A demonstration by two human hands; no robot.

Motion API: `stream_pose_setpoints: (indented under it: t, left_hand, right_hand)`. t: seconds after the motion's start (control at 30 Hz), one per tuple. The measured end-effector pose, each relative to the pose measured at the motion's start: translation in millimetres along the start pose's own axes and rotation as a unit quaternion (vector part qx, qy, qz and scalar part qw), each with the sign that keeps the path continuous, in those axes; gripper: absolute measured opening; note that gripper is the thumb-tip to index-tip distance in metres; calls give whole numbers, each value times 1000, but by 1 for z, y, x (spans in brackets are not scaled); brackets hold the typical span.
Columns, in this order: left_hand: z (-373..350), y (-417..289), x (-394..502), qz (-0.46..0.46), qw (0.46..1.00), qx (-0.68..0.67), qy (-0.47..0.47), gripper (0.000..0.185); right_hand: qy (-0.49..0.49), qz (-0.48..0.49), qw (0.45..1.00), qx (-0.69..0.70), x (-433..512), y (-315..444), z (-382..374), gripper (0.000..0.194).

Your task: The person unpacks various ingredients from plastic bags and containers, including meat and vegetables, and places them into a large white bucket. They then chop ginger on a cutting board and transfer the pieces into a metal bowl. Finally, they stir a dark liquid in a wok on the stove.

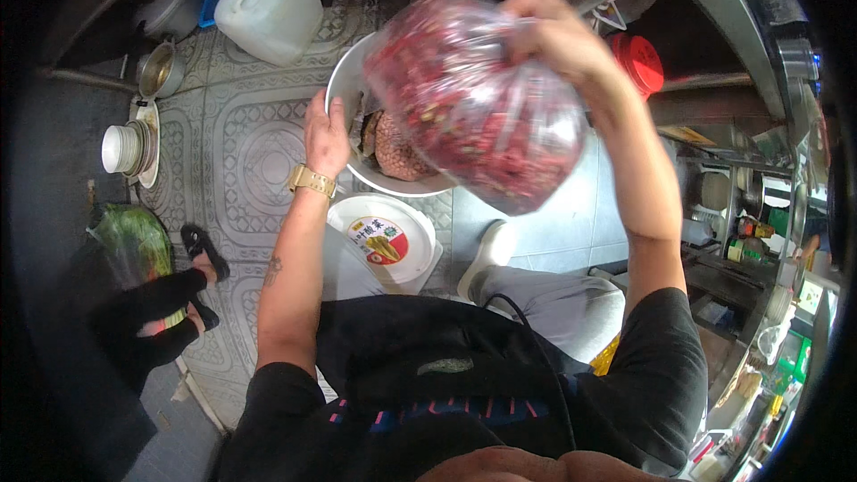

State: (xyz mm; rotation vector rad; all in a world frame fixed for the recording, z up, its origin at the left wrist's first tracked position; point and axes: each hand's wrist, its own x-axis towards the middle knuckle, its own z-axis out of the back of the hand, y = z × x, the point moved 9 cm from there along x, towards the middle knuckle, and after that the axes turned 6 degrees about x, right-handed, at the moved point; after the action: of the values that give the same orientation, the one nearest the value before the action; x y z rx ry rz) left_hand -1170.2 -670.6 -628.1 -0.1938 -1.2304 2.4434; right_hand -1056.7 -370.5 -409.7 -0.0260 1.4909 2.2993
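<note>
My right hand (556,37) grips the gathered neck of a clear plastic bag (475,107). Dark red pieces that look like dried chillies fill the bag, and it hangs over the right part of a white plastic bucket (339,77). With my left hand (328,137) I hold the bucket's left rim, thumb on the edge. Inside the bucket lies a pinkish-brown, bumpy mass (398,150) beside darker brown pieces; the bag hides the rest. Just below the bucket, a round white lid (415,234) with a printed label lies between my legs.
A white jug (271,13) with a blue cap stands on the patterned tiles. Stacked bowls (124,147), a metal pot (161,70) and bagged green vegetables (137,241) are at left. Another person's feet (204,268) are near. A red-lidded jar (637,63) and shelving (726,274) are at right.
</note>
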Motion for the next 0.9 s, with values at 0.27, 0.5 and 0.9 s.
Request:
stream_pose_setpoints:
  t: [0.27,0.5,0.9]
  left_hand:
    - [-2,2,0,22,999,-38,-17,61]
    - [8,-18,-6,11,999,-25,-47,76]
    - [1,-27,-4,-57,996,-66,-7,74]
  right_hand:
    - [-152,306,934,-101,72,-18,-138,11]
    - [-131,378,908,-124,60,10,-139,17]
    - [-49,268,889,-369,-43,-50,-139,114]
